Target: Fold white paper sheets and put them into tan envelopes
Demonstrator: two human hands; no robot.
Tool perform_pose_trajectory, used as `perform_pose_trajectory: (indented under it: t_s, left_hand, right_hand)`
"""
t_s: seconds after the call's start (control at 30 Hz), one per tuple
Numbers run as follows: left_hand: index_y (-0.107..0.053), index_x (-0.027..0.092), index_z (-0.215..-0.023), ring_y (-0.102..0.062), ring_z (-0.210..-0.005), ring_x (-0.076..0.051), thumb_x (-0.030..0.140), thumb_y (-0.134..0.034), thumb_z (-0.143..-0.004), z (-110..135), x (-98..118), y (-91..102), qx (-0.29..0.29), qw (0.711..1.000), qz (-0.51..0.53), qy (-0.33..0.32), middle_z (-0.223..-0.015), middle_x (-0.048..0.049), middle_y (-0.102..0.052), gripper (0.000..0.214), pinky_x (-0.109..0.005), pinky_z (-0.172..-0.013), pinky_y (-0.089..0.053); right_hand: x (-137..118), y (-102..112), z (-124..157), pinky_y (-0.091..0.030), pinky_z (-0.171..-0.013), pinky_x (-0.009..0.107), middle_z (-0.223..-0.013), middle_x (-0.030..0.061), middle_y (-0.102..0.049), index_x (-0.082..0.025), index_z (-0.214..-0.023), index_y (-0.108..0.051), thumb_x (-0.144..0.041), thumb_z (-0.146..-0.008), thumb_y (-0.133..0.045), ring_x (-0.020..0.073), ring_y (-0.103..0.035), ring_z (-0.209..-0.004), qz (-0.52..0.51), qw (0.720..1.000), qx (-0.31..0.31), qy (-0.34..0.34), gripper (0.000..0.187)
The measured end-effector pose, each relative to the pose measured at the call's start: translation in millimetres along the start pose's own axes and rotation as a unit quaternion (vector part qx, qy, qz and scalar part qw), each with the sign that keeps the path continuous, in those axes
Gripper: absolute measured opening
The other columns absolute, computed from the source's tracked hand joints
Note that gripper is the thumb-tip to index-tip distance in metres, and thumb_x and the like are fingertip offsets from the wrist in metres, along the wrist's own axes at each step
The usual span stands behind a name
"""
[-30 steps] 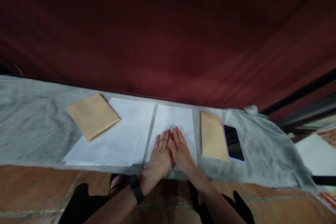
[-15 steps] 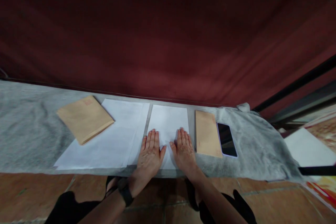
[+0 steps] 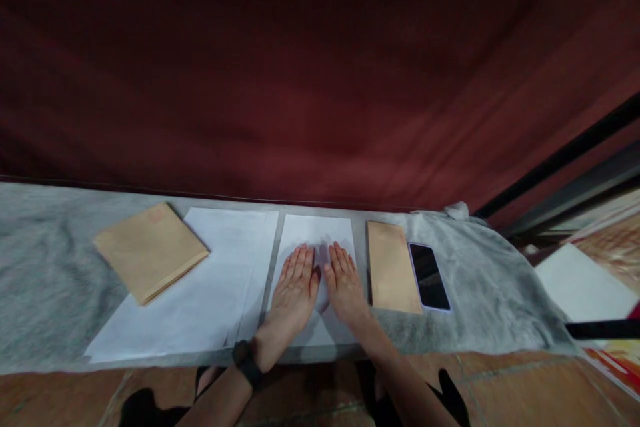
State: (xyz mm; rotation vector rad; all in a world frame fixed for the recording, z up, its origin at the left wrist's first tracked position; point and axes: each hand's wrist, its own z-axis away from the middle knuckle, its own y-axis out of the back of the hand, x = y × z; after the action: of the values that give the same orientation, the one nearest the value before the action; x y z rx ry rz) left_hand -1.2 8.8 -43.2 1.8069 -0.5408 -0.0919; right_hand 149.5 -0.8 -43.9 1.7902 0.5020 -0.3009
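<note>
A narrow white sheet of paper (image 3: 320,230) lies in front of me on the grey cloth. Over its left half is my left hand (image 3: 296,283), palm down, fingers stretched out and side by side. My right hand (image 3: 345,283) is over the right half in the same flat pose, its fingers pointing away from me. A narrow strip of paper shows between the two hands. Neither hand grips anything. Whether the palms press on the paper or hover just above it, I cannot tell. A brown envelope (image 3: 393,267) lies just right of my right hand.
Left of the sheet is a stack of larger white papers (image 3: 200,300), overlapped by a pile of brown envelopes (image 3: 153,247). A phone (image 3: 429,277) rests beside the right envelope. The grey cloth (image 3: 480,287) covers the long surface, and a dark red curtain (image 3: 300,113) hangs behind it.
My hands have drawn slightly closer together, with the thumbs nearer the fingers. Everything on the cloth appears a little lower in view as the camera has tilted.
</note>
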Motion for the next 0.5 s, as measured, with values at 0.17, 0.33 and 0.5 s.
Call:
perform_pose_trajectory:
  t_s: [0.17, 0.33, 0.5]
  left_hand:
    - [-0.041, 0.012, -0.151, -0.028, -0.150, -0.027, 0.021, -0.035, -0.097, -44.4, -4.9, -13.5, -0.016, 1.000, -0.001, -0.001, -0.158, -0.0122, -0.039, 0.054, -0.049, -0.120, -0.031]
    - [-0.042, 0.014, -0.151, -0.028, -0.149, -0.030, 0.017, -0.038, -0.095, -62.1, -9.6, -27.6, -0.050, 0.998, -0.032, -0.002, -0.158, -0.0130, -0.039, 0.056, -0.053, -0.121, -0.026]
    - [-0.040, 0.008, -0.151, -0.029, -0.149, -0.026, 0.019, -0.032, -0.096, -71.6, -18.9, -35.0, -0.027, 0.998, -0.027, 0.039, -0.158, -0.0163, -0.037, 0.056, -0.048, -0.122, -0.026]
  right_hand:
    - [-5.0, -7.3, -40.4, -0.030, -0.122, 0.046, -0.155, 0.0114, -0.043, -0.012, -0.147, -0.047, -0.039, -0.107, -0.016, 0.0206, -0.035, -0.147, -0.059, 0.997, -0.010, -0.044, 0.057]
    - [-8.9, -19.9, -59.8, -0.027, -0.123, 0.046, -0.155, 0.0073, -0.045, -0.018, -0.151, -0.042, -0.035, -0.107, -0.018, 0.0183, -0.035, -0.147, -0.044, 0.999, -0.027, -0.016, 0.052]
    - [-1.4, -28.5, -68.0, -0.023, -0.123, 0.049, -0.157, 0.0103, -0.039, -0.017, -0.149, -0.044, -0.035, -0.107, -0.026, 0.0222, -0.033, -0.148, 0.034, 0.999, -0.020, -0.031, 0.049]
